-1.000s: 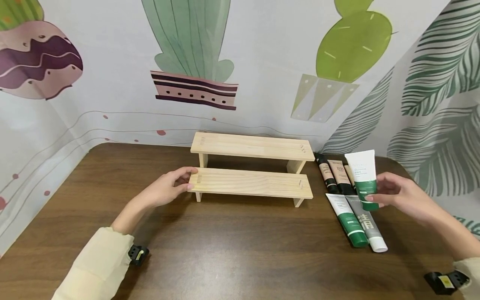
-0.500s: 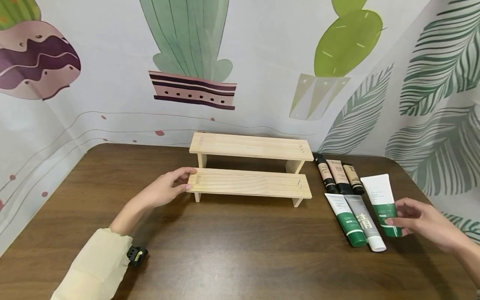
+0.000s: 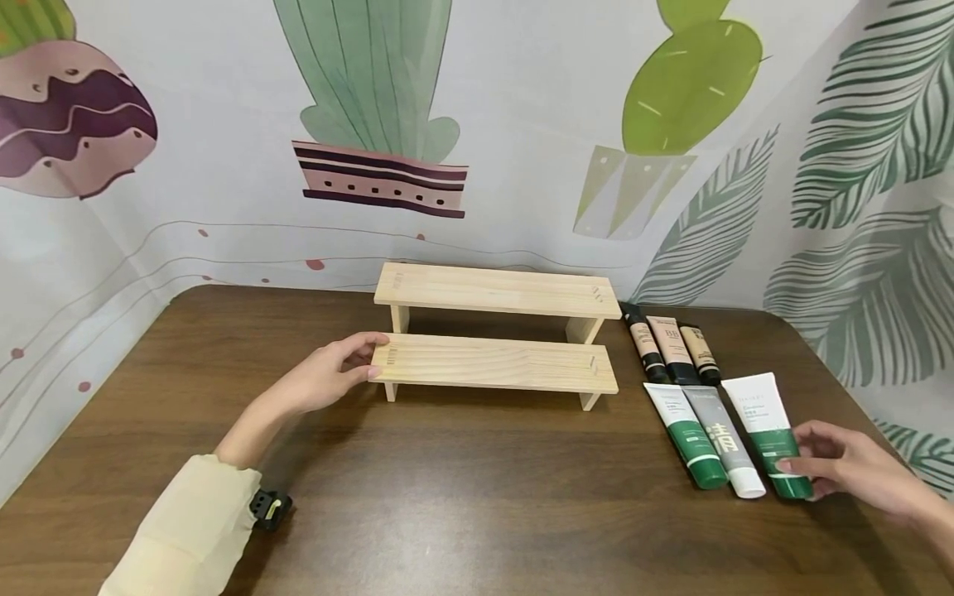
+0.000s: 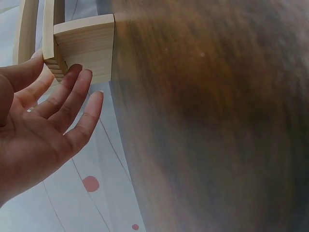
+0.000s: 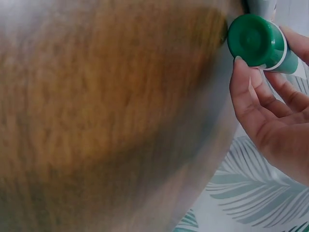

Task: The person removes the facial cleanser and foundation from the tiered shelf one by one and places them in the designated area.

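Observation:
My left hand [image 3: 328, 374] pinches the left end of the lower board of a two-tier wooden rack [image 3: 495, 362]. In the left wrist view, thumb and forefinger are at the board's end while the other fingers extend past the rack's leg [image 4: 89, 50]. At the far right, my right hand [image 3: 850, 463] grips a white-and-green squeeze tube [image 3: 763, 426] near its green cap [image 5: 251, 41]. That tube lies beside a grey tube [image 3: 723, 439] with a white cap. Another white-and-green tube [image 3: 686, 434] is to the grey one's left. Whether the gripped tube fully touches the table cannot be told.
Behind these tubes lie a black-and-beige tube [image 3: 644, 343], a pinkish BB tube [image 3: 672, 348] and a smaller beige tube [image 3: 699, 352] with black caps. The brown table [image 3: 477, 497] meets a patterned cloth [image 3: 522, 165] at the back.
My right hand has carried the white-and-green tube rightward and down, from above the grey tube to its right side. The left hand has kept its place on the rack.

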Demonstrator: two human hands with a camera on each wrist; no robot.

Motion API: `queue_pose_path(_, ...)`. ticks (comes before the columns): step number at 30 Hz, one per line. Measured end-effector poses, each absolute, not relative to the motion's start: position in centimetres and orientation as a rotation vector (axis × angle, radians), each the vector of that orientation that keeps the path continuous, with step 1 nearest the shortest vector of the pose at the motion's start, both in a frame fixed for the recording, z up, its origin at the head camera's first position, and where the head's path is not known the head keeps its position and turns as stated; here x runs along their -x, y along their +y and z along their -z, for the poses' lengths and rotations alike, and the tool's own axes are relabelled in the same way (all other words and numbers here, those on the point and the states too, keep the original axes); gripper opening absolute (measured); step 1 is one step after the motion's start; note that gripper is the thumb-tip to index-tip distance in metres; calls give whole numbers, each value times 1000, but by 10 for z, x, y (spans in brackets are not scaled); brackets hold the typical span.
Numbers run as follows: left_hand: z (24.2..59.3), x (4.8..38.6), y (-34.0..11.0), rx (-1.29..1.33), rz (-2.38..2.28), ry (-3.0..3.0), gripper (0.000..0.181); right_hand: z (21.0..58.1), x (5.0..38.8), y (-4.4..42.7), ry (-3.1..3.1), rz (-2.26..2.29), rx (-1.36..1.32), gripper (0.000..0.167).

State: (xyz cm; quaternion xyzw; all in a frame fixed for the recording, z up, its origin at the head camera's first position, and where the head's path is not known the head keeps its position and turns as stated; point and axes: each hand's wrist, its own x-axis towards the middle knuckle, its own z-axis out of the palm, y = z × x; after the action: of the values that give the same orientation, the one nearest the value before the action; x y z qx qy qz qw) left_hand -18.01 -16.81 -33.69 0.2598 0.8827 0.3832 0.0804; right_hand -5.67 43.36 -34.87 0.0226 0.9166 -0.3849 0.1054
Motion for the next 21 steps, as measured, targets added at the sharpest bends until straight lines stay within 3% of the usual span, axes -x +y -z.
queue_pose_path(7, 336, 181, -166, -770, -1160, 2633, 38, 349, 59, 437, 2563, 1165, -161, 34)
queue_pose_path(13, 336, 181, -166, -793, -1161, 2640, 38, 350, 63, 442, 2448, 1260, -197, 27)
queue_pose_path(17, 336, 181, -166, -782, -1163, 2637, 38, 351, 66, 443, 2448, 1256, -194, 30)
queue_pose_path(21, 336, 181, -166, -765, -1166, 2636, 39, 352, 66, 444, 2463, 1305, -150, 19)
